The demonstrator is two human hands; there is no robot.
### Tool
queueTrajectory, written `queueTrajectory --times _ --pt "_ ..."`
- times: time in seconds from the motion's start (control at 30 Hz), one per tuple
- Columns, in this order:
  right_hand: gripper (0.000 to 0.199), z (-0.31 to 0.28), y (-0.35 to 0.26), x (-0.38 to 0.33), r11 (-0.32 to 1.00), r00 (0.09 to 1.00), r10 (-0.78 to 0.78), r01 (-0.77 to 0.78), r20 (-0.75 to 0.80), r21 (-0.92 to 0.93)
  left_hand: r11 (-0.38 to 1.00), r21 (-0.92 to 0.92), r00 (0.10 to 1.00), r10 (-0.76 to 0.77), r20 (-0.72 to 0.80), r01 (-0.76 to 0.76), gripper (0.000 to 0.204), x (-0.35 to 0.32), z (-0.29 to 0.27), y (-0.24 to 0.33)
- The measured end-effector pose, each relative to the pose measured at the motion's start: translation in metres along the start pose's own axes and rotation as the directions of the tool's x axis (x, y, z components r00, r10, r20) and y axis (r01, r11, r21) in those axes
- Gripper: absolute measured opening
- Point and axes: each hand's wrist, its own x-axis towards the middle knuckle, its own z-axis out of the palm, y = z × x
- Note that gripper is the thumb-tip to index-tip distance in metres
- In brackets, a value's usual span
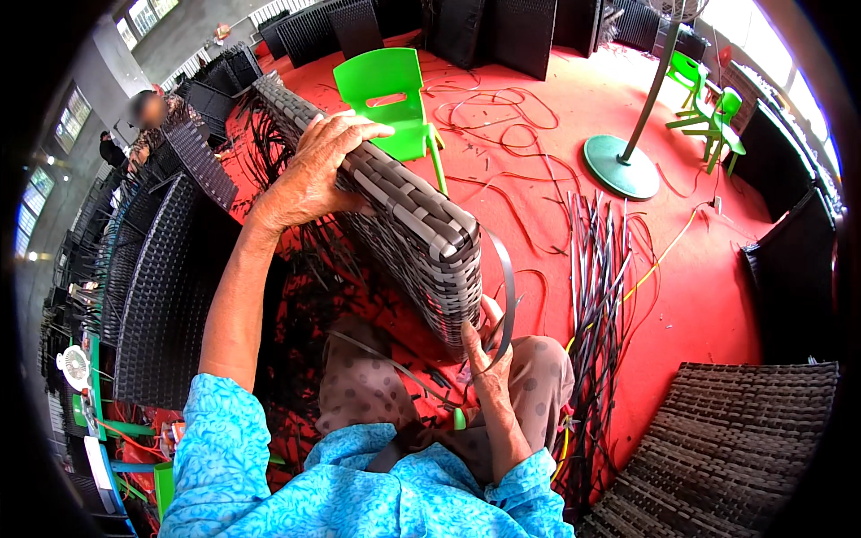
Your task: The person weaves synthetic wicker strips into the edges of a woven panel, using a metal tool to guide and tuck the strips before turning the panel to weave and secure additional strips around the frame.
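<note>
A grey-brown woven wicker panel (414,220) stands tilted on its edge in front of me, its thick near end between my knees. My left hand (312,175) wraps over the panel's upper edge, with the thumb underneath. Low at the near end, my right hand (491,357) has its fingers closed on a flat grey weaving strip (511,291). That strip curves in a loop from the panel's upper corner down to the fingers. The right fingertips are partly hidden behind the panel's end.
A green chair (381,85) stands beyond the panel on the red floor (547,112). Loose strips (596,287) lie in a long bundle on the right, near a fan stand base (621,167). Woven panels (717,439) stand around me. A person (170,117) sits at the far left.
</note>
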Motion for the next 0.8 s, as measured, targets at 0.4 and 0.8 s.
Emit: queueTrajectory --times 0.4,0.8 --pt "0.049 -0.003 -0.002 0.0 0.995 0.994 0.016 -0.004 -0.113 0.104 1.0 -0.01 1.0 0.014 -0.003 -0.014 0.086 0.005 0.001 0.0" --pt "0.037 0.001 -0.135 -0.006 0.939 0.995 -0.088 0.069 0.044 0.336 0.999 -0.035 0.999 0.034 -0.008 -0.034 0.088 0.003 0.0 -0.004"
